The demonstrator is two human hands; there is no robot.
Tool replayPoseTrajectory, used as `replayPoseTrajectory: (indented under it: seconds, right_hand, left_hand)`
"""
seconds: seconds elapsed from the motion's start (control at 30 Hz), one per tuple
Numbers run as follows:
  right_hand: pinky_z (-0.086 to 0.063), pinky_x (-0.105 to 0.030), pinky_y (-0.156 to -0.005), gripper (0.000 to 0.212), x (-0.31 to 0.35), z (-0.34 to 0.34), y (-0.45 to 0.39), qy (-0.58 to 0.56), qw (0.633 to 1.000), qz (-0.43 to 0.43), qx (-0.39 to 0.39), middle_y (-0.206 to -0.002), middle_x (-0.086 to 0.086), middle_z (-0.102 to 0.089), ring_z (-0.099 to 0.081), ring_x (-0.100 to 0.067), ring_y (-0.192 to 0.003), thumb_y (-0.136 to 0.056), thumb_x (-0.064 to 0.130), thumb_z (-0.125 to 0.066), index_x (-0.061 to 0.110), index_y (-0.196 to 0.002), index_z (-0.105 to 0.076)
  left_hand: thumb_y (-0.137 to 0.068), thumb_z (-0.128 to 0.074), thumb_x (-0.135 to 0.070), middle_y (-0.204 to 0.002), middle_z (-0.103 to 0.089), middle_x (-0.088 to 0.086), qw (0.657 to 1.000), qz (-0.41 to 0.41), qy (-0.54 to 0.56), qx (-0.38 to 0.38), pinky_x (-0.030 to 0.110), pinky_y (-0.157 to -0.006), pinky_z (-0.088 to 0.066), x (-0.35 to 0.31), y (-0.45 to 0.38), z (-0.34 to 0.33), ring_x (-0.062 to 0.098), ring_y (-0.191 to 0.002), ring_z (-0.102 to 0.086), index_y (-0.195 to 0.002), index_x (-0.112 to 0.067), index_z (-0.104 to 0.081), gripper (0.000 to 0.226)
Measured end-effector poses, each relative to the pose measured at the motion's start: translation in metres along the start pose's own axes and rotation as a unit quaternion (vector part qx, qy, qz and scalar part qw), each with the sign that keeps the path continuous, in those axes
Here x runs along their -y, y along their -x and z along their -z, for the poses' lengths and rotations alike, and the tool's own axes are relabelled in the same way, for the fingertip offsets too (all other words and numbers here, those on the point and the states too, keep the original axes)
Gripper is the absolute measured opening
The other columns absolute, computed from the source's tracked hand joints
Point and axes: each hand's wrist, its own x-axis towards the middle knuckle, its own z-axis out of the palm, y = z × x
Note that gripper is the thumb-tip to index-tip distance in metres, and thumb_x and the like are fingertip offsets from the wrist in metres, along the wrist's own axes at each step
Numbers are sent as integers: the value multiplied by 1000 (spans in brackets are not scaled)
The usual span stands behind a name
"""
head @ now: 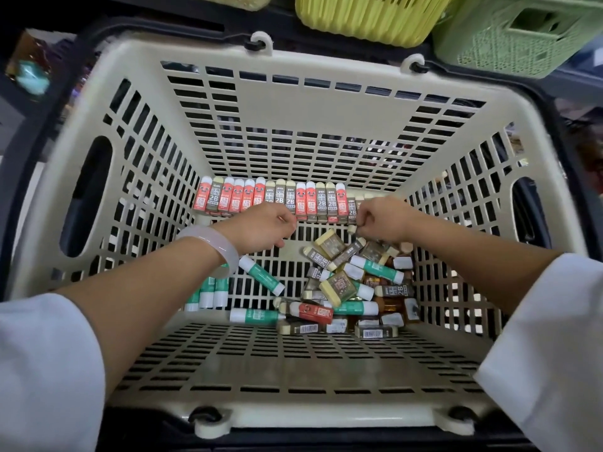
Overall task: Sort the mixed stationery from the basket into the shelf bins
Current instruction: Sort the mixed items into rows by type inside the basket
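A cream slotted basket (293, 102) fills the view. Along its far floor edge stands a row of erasers (274, 199) in red and grey 2B sleeves. A loose pile of erasers and green-white glue sticks (355, 282) lies right of centre, and more glue sticks (208, 291) stand under my left forearm. My left hand (261, 228) rests knuckles-up in front of the row, fingers curled; what it holds is hidden. My right hand (381, 220) pinches a small cream eraser (352, 229) at the row's right end.
Above the basket hang a yellow-green ribbed bin (365, 17) and a light green lattice bin (522, 37) to its right. A white bangle (212, 246) circles my left wrist. The basket's near floor (293, 363) carries no items.
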Motion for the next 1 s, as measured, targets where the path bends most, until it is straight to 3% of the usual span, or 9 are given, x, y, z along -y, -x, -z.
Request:
replayPoseTrajectory:
  seconds: [0.07,0.23,0.33,0.4,0.5,0.57,0.67,0.87,1.0]
  right_hand:
    - [-37,-25,-66,19,-2,-7,8,49,998,10,34,-87,-1,-52,-49,-17,-82,-85,16,-59,13,-103,-55]
    - [-44,-31,-63,21,8,-11,14,56,995,5,-78,-93,-11,-58,-55,-28,-81,-85,5,-49,10,-105,-47]
    - [-42,-30,-63,16,14,-8,13,81,995,6,-53,-91,-7,-53,-53,-26,-83,-84,10,-51,14,-100,-47]
    - [-43,-31,-65,22,16,-11,14,102,994,-5,-27,-99,-8,-53,-53,-25,-87,-85,16,-56,13,-106,-49]
    - [-51,-34,-78,44,14,-17,16,93,995,18,4,-117,-10,-49,-54,-28,-102,-85,19,-60,20,-126,-46]
    - [-49,-39,-88,44,12,-21,19,103,994,40,14,-121,-10,-40,-48,-30,-110,-85,18,-59,24,-128,-47]
    - [-48,-39,-89,26,10,-25,21,94,994,57,21,-116,-8,-34,-48,-28,-103,-87,18,-57,21,-112,-56]
    - [-42,-35,-89,18,11,-25,18,53,995,83,26,-108,-5,-39,-44,-23,-100,-83,25,-61,21,-100,-59]
    - [-33,-24,-62,17,24,-34,19,-2,988,136,70,-76,8,-46,-50,-18,-79,-84,14,-58,16,-101,-54]
  left_hand:
    - [-96,-43,-21,-106,-59,0,1000,-1,-4,3,31,-83,-48,0,1,0,8,-88,-60,-99,-23,-53,11]
    - [-95,-45,-23,-106,-64,7,1000,9,-11,13,37,-91,-48,0,3,-1,17,-97,-61,-99,-25,-54,10]
    - [-95,-45,-23,-104,-65,8,1000,11,-17,22,42,-93,-49,-1,3,-3,18,-96,-62,-99,-23,-55,11]
    - [-95,-45,-23,-103,-65,8,999,9,-21,26,43,-93,-48,-2,3,-4,18,-96,-62,-97,-24,-55,10]
    - [-95,-45,-23,-102,-65,8,999,5,-26,25,43,-93,-48,-2,2,-4,18,-94,-62,-94,-25,-55,10]
    - [-95,-46,-23,-103,-64,8,999,4,-30,25,42,-93,-48,-1,1,-4,17,-93,-62,-95,-24,-55,9]
    - [-95,-46,-22,-102,-63,4,999,-2,-30,22,37,-90,-49,0,0,-4,11,-85,-61,-98,-22,-55,9]
    - [-95,-45,-24,-105,-64,8,999,-3,-38,23,37,-92,-48,-1,0,-3,15,-92,-62,-100,-23,-54,10]
    - [-96,-44,-24,-106,-65,10,999,-5,-46,22,38,-92,-47,-1,0,-2,19,-96,-61,-99,-24,-54,10]
